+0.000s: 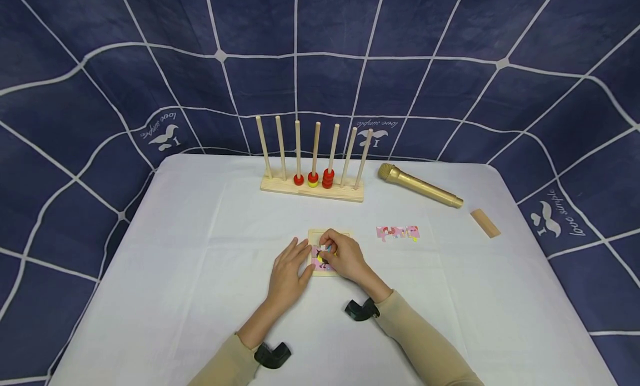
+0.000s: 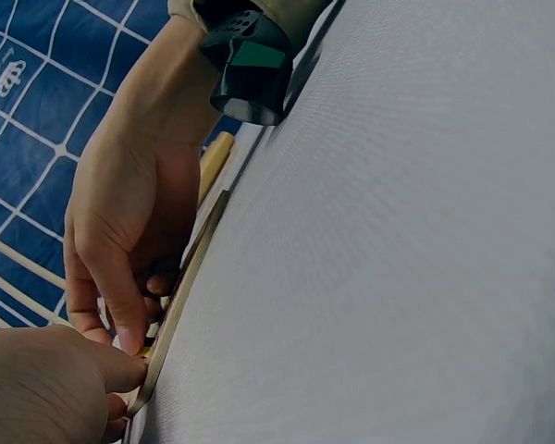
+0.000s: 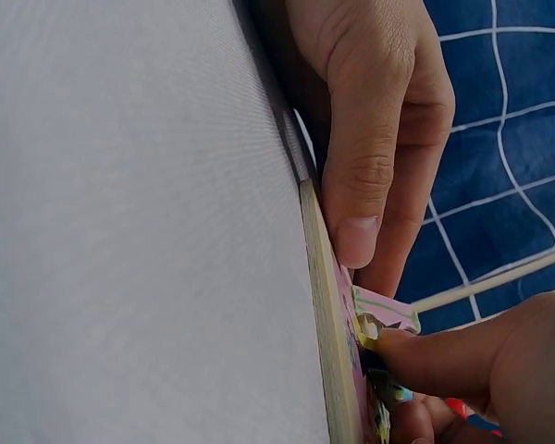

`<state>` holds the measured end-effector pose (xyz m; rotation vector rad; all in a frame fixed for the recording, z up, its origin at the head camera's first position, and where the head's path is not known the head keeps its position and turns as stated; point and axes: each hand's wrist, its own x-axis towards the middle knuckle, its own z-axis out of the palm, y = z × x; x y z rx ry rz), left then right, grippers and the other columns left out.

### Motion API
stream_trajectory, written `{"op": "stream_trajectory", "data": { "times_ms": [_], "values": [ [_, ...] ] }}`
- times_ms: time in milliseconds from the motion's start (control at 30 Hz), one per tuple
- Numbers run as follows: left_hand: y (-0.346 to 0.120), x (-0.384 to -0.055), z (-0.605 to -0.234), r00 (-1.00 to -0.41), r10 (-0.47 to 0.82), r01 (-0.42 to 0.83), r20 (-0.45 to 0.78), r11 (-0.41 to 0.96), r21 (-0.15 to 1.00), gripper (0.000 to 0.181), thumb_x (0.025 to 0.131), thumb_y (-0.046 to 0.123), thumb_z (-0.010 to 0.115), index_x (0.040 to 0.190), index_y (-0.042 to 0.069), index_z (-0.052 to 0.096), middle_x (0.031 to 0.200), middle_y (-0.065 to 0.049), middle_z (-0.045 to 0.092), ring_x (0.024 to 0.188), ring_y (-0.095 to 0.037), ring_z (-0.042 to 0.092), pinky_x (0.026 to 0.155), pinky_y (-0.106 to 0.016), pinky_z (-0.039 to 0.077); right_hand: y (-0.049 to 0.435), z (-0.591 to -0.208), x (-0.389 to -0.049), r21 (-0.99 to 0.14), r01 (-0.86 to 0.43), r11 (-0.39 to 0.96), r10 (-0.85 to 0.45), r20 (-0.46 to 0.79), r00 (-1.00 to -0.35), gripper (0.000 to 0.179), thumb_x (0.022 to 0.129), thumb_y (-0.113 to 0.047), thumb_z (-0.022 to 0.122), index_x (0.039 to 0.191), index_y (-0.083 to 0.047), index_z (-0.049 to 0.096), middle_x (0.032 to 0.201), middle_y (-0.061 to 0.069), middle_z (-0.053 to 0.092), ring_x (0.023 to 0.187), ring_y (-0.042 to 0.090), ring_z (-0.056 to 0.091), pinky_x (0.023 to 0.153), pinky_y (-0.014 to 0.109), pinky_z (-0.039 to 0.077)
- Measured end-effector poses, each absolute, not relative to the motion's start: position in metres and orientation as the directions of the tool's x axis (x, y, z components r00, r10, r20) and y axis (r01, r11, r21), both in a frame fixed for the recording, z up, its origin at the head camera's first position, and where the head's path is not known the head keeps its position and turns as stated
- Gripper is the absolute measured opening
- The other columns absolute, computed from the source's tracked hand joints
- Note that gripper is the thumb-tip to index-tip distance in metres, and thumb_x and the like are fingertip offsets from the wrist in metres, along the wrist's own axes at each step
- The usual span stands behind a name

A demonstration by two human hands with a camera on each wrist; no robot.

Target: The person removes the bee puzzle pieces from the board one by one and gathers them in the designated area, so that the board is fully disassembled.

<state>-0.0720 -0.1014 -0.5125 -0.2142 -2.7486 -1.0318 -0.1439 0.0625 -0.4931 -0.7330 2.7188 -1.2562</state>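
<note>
A small wooden puzzle tray [image 1: 330, 274] with pink picture pieces lies in front of me. My left hand [image 1: 289, 275] rests along the tray's left side, fingers extended, the thumb at its lower left edge. Over the tray, my right hand [image 1: 346, 257] pinches a puzzle piece [image 3: 387, 307] between thumb and fingers. That piece stands tilted up from the tray in the right wrist view, its lower part covered by the fingers. In the left wrist view the right hand [image 2: 134, 203] hides most of the picture.
Right of the tray lies a pink strip of puzzle pieces [image 1: 398, 232]. Behind stands a wooden peg rack [image 1: 312, 191] with red and yellow beads on some pegs. A gold microphone [image 1: 421, 186] and a flat wooden piece [image 1: 485, 223] lie at the right on the white tablecloth [image 1: 150, 275].
</note>
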Motion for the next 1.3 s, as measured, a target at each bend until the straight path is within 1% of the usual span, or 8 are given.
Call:
{"op": "stream_trajectory", "data": {
  "times_ms": [167,333,433,600,767,1100,1200,1300],
  "values": [
    [-0.102,-0.071,-0.513,-0.971,0.065,0.201,0.231,0.745,0.636,0.044,0.088,0.017,0.071,0.128,0.000,0.061,0.143,-0.011,0.054,0.142,-0.032,0.038,0.114,-0.054,0.032,0.063,-0.492,-0.143,-0.780,-0.381,0.497,-0.446,0.147,-0.883,0.014,0.083,-0.005,0.074,0.090,-0.011,0.064,0.075,0.001,0.063,0.064,0.007,0.052,0.058,0.020,0.042],
    [-0.101,-0.072,-0.513,-0.971,0.057,0.196,0.231,0.742,0.641,0.044,0.088,0.016,0.071,0.129,0.001,0.062,0.143,-0.010,0.054,0.143,-0.031,0.038,0.114,-0.053,0.032,0.065,-0.486,-0.143,-0.855,-0.291,0.429,-0.382,0.119,-0.916,0.015,0.082,0.002,0.073,0.090,-0.009,0.066,0.076,0.003,0.062,0.068,0.010,0.053,0.061,0.020,0.045],
    [-0.100,-0.072,-0.513,-0.969,0.055,0.201,0.241,0.746,0.635,0.045,0.088,0.016,0.071,0.128,0.000,0.062,0.143,-0.010,0.055,0.142,-0.031,0.039,0.114,-0.052,0.032,0.070,-0.480,-0.145,-0.879,-0.249,0.408,-0.346,0.103,-0.932,0.015,0.083,0.002,0.072,0.091,-0.008,0.066,0.078,0.004,0.062,0.069,0.011,0.054,0.062,0.020,0.045],
    [-0.100,-0.071,-0.512,-0.964,0.051,0.209,0.261,0.751,0.626,0.045,0.086,0.016,0.073,0.126,-0.002,0.063,0.141,-0.012,0.056,0.140,-0.033,0.041,0.112,-0.053,0.034,0.086,-0.471,-0.148,-0.907,-0.196,0.372,-0.324,0.071,-0.944,0.012,0.085,0.002,0.068,0.094,-0.006,0.066,0.082,0.008,0.061,0.070,0.014,0.052,0.063,0.019,0.045],
    [-0.100,-0.071,-0.511,-0.969,0.043,0.192,0.242,0.745,0.638,0.045,0.087,0.016,0.072,0.127,-0.001,0.062,0.142,-0.011,0.055,0.142,-0.032,0.040,0.114,-0.052,0.032,0.115,-0.470,-0.149,-0.903,-0.154,0.400,-0.276,0.041,-0.960,0.011,0.086,0.004,0.065,0.095,-0.003,0.065,0.083,0.009,0.059,0.071,0.014,0.050,0.062,0.018,0.043],
    [-0.100,-0.072,-0.511,-0.965,0.043,0.204,0.260,0.745,0.635,0.045,0.086,0.016,0.072,0.127,-0.002,0.062,0.142,-0.012,0.055,0.141,-0.033,0.040,0.113,-0.053,0.033,0.185,-0.470,-0.154,-0.878,-0.056,0.476,-0.083,0.019,-0.996,0.013,0.087,0.002,0.068,0.100,0.002,0.070,0.088,0.016,0.064,0.071,0.006,0.054,0.060,0.015,0.046],
    [-0.100,-0.072,-0.510,-0.964,0.041,0.205,0.262,0.744,0.636,0.046,0.086,0.016,0.073,0.126,-0.003,0.063,0.141,-0.013,0.056,0.140,-0.034,0.041,0.112,-0.054,0.033,0.197,-0.474,-0.156,-0.877,-0.027,0.480,-0.053,0.002,-0.999,0.016,0.087,0.001,0.069,0.102,0.003,0.071,0.090,0.018,0.066,0.071,0.003,0.055,0.060,0.013,0.047],
    [-0.100,-0.072,-0.510,-0.966,0.041,0.200,0.254,0.744,0.638,0.045,0.086,0.016,0.073,0.127,-0.002,0.062,0.142,-0.013,0.055,0.141,-0.034,0.040,0.113,-0.054,0.033,0.202,-0.478,-0.157,-0.881,-0.005,0.473,-0.054,-0.023,-0.998,0.018,0.086,-0.001,0.071,0.104,0.003,0.072,0.093,0.019,0.067,0.071,0.000,0.056,0.060,0.012,0.049]
  ]
}}
